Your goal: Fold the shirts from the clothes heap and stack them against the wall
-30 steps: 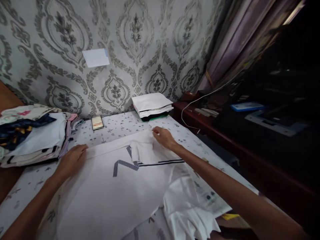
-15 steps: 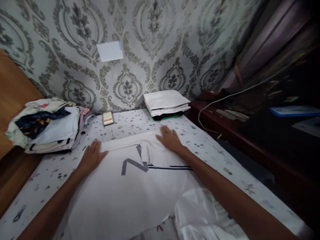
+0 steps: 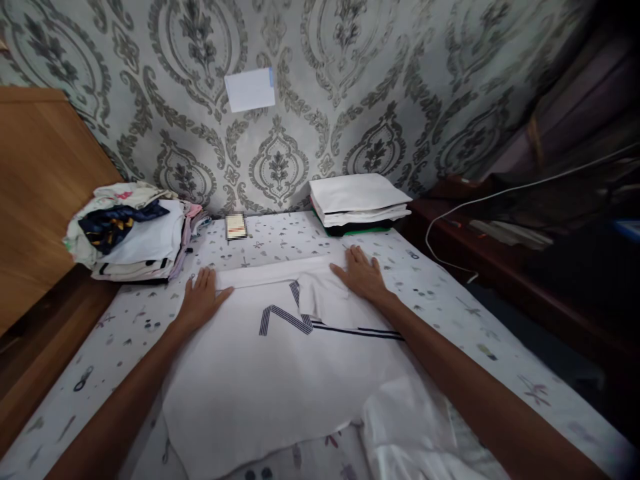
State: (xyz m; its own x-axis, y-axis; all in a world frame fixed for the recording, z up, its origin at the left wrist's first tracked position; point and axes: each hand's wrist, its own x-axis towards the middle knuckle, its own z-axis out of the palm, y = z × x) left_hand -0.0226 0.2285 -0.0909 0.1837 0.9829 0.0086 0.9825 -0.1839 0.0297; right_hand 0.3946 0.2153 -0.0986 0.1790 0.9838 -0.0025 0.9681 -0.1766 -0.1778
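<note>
A white shirt [image 3: 260, 380] with dark striped bands lies spread on the patterned bedsheet [image 3: 450, 300], its far edge folded over. One short sleeve [image 3: 325, 297] is turned in on top of it. My left hand [image 3: 203, 297] lies flat at the far left corner of the fold, fingers apart. At the far right corner my right hand [image 3: 363, 273] rests on the cloth, also with its fingers spread. White shiny fabric [image 3: 410, 427] lies crumpled by the shirt's near right side, partly behind my right forearm.
A pile of folded clothes [image 3: 145, 233] stands at the left by a wooden board [image 3: 50, 200]. Folded white cloths [image 3: 357, 197] are stacked near the wall, with a small card [image 3: 236, 227] left of them. A white cable [image 3: 500, 193] crosses the dark red furniture [image 3: 425, 220] at right.
My view has turned left, so everything sits further right in the picture. Both hands stay spread at the two ends of the fold; the shirt looks much the same.
</note>
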